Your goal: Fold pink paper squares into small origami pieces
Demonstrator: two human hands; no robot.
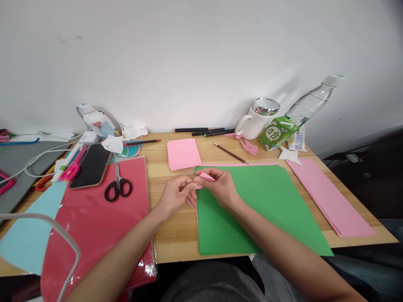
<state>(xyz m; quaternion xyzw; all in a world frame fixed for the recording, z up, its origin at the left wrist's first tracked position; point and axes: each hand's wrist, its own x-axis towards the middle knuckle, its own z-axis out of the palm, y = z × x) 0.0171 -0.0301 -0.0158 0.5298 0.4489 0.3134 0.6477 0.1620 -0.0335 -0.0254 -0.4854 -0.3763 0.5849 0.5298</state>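
My left hand (176, 193) and my right hand (220, 186) meet over the left edge of a large green paper sheet (267, 209). Both pinch a small folded pink paper piece (206, 176) between their fingertips, the fingers of each hand curled round it. Just behind the hands lies a small stack of pink paper squares (183, 153). Folded pink paper pieces (248, 147) lie further back near a white mug (256, 119).
Black-handled scissors (118, 185) rest on a red sheet (94, 218) at the left, beside a phone (92, 166) and a light blue sheet (28, 235). A pencil (231, 153), markers (208, 131), a green packet (277, 133), a plastic bottle (311, 100) and long pink strips (330, 197) lie right.
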